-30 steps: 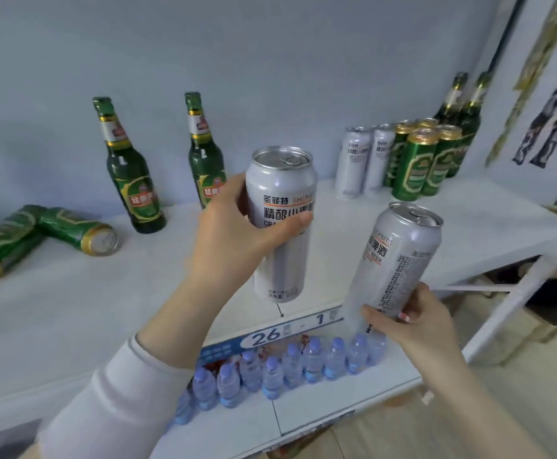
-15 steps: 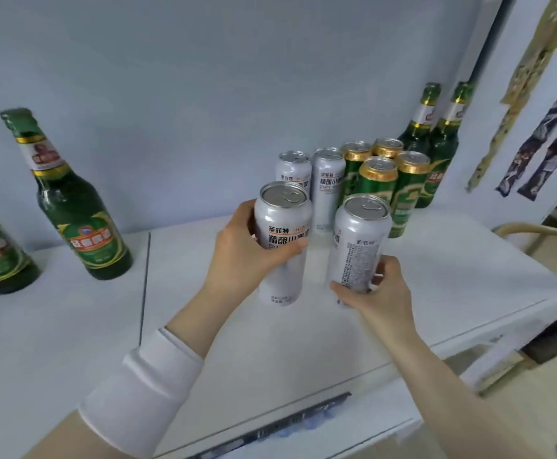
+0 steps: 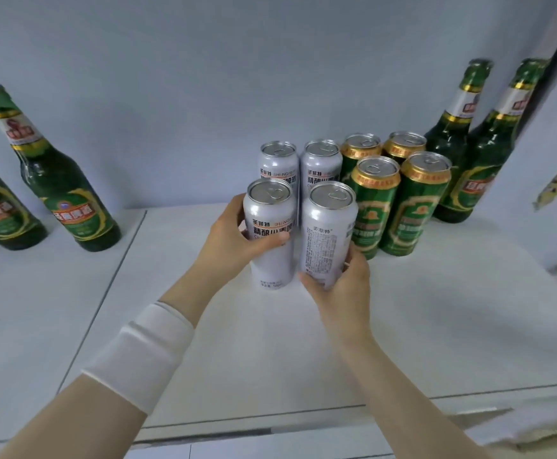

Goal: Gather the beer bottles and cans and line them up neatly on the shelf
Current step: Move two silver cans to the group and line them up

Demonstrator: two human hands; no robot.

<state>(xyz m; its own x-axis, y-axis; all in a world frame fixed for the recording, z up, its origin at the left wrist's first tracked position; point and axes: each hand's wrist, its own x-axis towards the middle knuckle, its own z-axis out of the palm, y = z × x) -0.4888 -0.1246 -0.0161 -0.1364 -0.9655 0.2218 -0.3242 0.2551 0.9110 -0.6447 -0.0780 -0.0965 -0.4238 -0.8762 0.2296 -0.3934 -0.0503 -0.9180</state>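
My left hand (image 3: 234, 240) grips a silver beer can (image 3: 270, 256) that stands upright on the white shelf (image 3: 436, 313). My right hand (image 3: 340, 286) grips a second silver can (image 3: 325, 233) right beside it, next to the green cans. Directly behind stand two more silver cans (image 3: 300, 164). To their right is a block of several green cans (image 3: 399, 193), and two green bottles (image 3: 469, 140) stand upright at the far right. Two further green bottles (image 3: 58, 180) stand apart at the left.
The shelf backs onto a pale blue wall (image 3: 204, 77). A seam (image 3: 118, 270) runs between two shelf panels left of my hands. The shelf's front edge (image 3: 303, 412) lies near my forearms. The shelf's right end is beside the far-right bottles.
Both hands have carried their silver cans forward and to the right, and set them down in front of the two silver cans at the back. The view has moved closer.
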